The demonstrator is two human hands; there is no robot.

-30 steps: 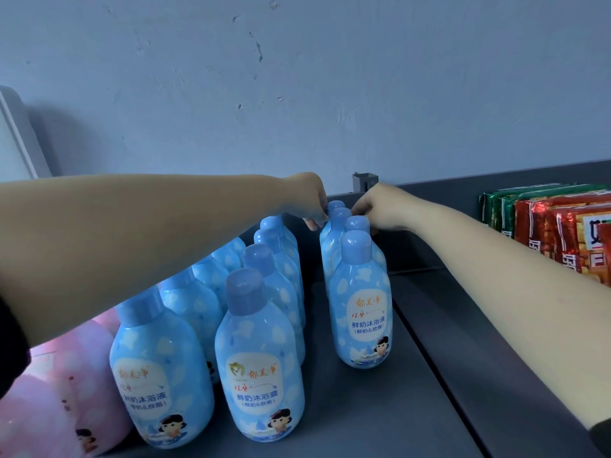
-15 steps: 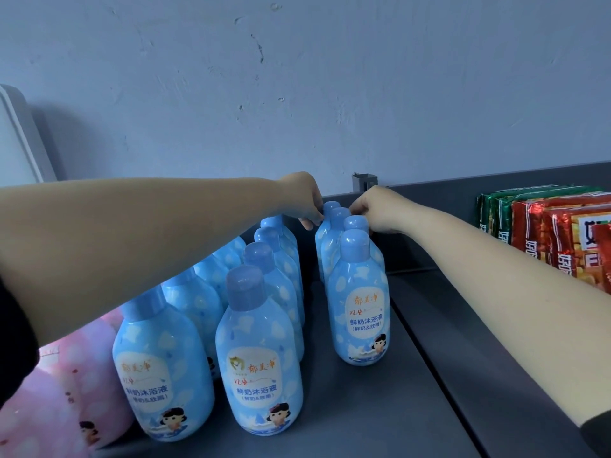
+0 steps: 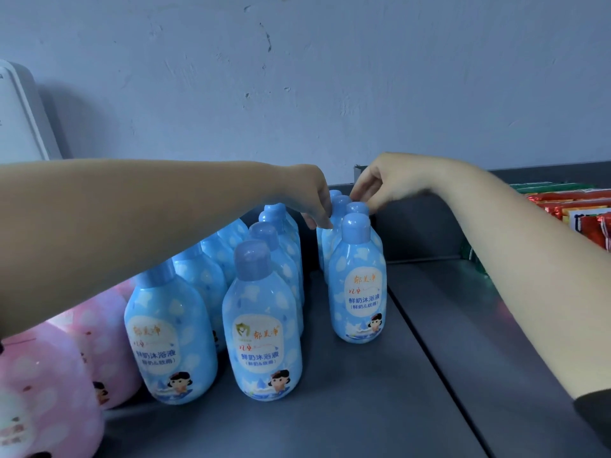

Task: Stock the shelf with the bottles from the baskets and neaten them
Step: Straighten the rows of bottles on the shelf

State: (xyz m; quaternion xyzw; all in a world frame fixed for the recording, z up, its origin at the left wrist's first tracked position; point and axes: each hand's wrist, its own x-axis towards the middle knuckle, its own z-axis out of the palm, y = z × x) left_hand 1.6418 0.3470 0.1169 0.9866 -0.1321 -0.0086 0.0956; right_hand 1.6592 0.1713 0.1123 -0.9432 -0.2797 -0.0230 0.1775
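Bottle caps (image 3: 340, 206) between both hands' fingers (image 3: 322, 214).

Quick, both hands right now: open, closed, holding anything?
Left hand: fingers curled, touching a pale blue plastic bottle at its cap; grip unclear.
Right hand: fingers curled above the caps; grip unclear.

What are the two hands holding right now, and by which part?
Both hands reach the rightmost row of blue bottles. The left hand and right hand have fingertips at caps of bottles behind the front one; a closed grip cannot be told.
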